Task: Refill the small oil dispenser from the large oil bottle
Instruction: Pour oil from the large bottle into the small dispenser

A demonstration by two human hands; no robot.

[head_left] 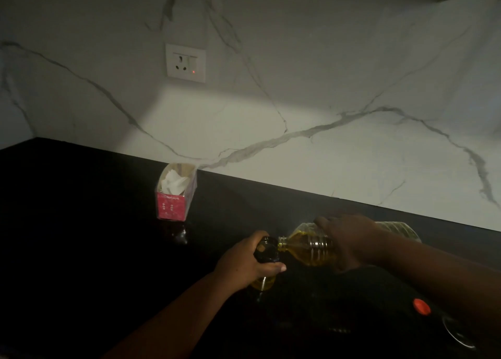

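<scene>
1. Left hand point(245, 261) grips the small oil dispenser point(265, 261) around its upper part, fingers curled round it; dispenser stands upright on the black counter point(81, 223), yellow oil visible in its lower part below the hand.
2. Right hand point(349, 239) holds the large oil bottle point(306, 246) from above, fingers wrapped over its ribbed body. Bottle is tipped near horizontal, its open neck touching the dispenser's mouth; yellow oil pools toward the neck.
3. Red cap point(421, 306) lies on the counter to the right of the hands, well apart from both bottles.
4. Pink tissue box point(173, 196) stands at the back of the counter against the marble wall point(325, 87); a wall socket point(185, 63) with a red light sits above it.
</scene>
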